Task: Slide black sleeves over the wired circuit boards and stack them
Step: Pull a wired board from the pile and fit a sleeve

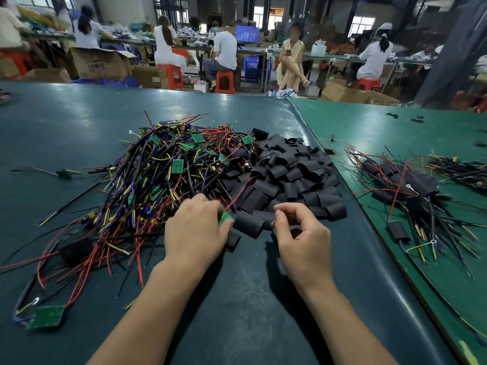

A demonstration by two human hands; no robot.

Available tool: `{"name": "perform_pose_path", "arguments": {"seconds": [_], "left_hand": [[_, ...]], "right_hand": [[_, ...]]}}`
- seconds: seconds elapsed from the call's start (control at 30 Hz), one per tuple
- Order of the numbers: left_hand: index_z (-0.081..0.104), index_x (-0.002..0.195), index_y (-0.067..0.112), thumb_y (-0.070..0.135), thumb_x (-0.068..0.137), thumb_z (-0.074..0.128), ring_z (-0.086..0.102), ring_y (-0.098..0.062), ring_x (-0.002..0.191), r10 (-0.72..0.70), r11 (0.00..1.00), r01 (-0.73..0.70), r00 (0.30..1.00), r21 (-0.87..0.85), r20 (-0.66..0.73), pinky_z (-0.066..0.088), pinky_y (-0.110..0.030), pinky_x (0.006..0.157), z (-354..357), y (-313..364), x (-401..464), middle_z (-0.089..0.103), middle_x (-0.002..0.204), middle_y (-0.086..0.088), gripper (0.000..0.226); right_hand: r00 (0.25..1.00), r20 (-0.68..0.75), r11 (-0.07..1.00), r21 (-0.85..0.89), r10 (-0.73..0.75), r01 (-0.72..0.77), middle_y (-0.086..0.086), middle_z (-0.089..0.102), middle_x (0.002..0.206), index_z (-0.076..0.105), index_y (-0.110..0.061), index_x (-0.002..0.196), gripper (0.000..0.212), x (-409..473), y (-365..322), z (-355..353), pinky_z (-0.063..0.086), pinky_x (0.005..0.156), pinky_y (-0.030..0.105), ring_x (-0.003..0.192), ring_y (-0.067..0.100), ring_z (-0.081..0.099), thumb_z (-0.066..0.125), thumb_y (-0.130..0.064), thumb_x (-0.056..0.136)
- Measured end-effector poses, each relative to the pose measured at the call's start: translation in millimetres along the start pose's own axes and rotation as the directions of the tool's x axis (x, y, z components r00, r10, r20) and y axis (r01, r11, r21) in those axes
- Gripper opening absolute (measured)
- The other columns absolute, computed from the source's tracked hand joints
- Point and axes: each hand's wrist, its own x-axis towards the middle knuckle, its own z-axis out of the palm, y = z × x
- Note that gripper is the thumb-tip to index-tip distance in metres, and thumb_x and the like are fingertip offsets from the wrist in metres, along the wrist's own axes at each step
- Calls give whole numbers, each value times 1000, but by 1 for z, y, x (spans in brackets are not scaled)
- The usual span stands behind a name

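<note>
My left hand grips a small green circuit board whose red wire runs up toward the pile. My right hand pinches a black sleeve between thumb and fingers, just right of the board. Behind my hands lies a large tangle of wired circuit boards and, to its right, a heap of loose black sleeves. A stack of sleeved boards with trailing wires lies on the green mat at the right.
A loose green board with wires lies at the near left. The dark mat meets a raised seam beside the brighter green table surface. Seated people, red stools and cardboard boxes fill the background.
</note>
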Motion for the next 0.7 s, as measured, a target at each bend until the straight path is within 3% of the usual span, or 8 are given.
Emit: {"name": "perform_pose_path", "arguments": {"seconds": [0.13, 0.2, 0.27, 0.3, 0.37, 0.4, 0.47, 0.7], "left_hand": [[73, 103, 12, 31, 89, 71, 57, -26, 88, 111, 914, -317, 795, -253, -596, 46, -37, 76, -11, 7, 5, 67, 95, -4, 23], [70, 107, 11, 23, 91, 71, 59, -17, 83, -7, 770, -414, 755, -485, -656, 47, -26, 74, -17, 12, 6, 66, 97, -2, 20], [66, 107, 13, 23, 91, 69, 60, -9, 72, -211, 440, -365, 846, -820, -490, 48, -20, 67, -25, 16, 7, 67, 89, 3, 19], [66, 104, 13, 24, 89, 66, 60, -8, 67, -274, 167, -303, 900, -938, -339, 50, -20, 64, -32, 19, 8, 67, 84, 5, 18], [64, 95, 12, 26, 86, 63, 63, -9, 65, -250, -367, -110, 968, -924, -16, 54, -22, 65, -40, 22, 10, 67, 78, 3, 16], [65, 91, 12, 26, 84, 63, 66, -10, 68, -194, -525, -7, 975, -851, 111, 55, -23, 66, -41, 24, 11, 69, 79, 1, 16], [69, 83, 10, 25, 83, 63, 70, -12, 72, -89, -670, 143, 959, -728, 270, 57, -23, 67, -40, 30, 8, 71, 79, -4, 16], [71, 74, 5, 18, 83, 63, 73, -18, 81, 20, -793, 248, 924, -557, 382, 60, -29, 70, -32, 34, 6, 73, 86, -12, 17]], "right_hand": [[989, 93, 978, 165, 112, -126, -6, 71, 73, 69, -27, 85, 15, 1, -6, -1, 53, 63, 24, 68, 10, 66, 66, -15, 93], [966, 182, 927, 296, 182, -231, 0, 70, 69, 71, -18, 88, 14, 3, -9, -2, 52, 59, 25, 64, 12, 64, 64, -8, 94], [910, 328, 839, 394, 253, -375, 3, 68, 64, 70, -8, 90, 13, 3, -12, -4, 47, 49, 22, 60, 13, 61, 60, -2, 95], [864, 425, 801, 398, 272, -448, 6, 67, 64, 70, -6, 90, 12, 3, -13, -5, 45, 46, 22, 59, 16, 61, 59, -1, 95], [746, 609, 766, 333, 271, -550, 9, 66, 66, 69, -6, 91, 12, 0, -16, -6, 41, 40, 20, 56, 19, 63, 59, -2, 95], [699, 667, 760, 306, 258, -573, 10, 66, 67, 69, -6, 91, 11, 0, -17, -7, 40, 38, 20, 54, 19, 63, 60, -2, 95], [660, 716, 740, 313, 228, -596, 9, 65, 68, 70, -8, 94, 10, -2, -19, -5, 37, 36, 19, 52, 17, 61, 61, -2, 94], [639, 746, 602, 428, 185, -674, 2, 55, 64, 74, -15, 72, 38, 6, -23, -17, 28, 47, 15, 49, 8, 44, 78, -53, 70]]}}
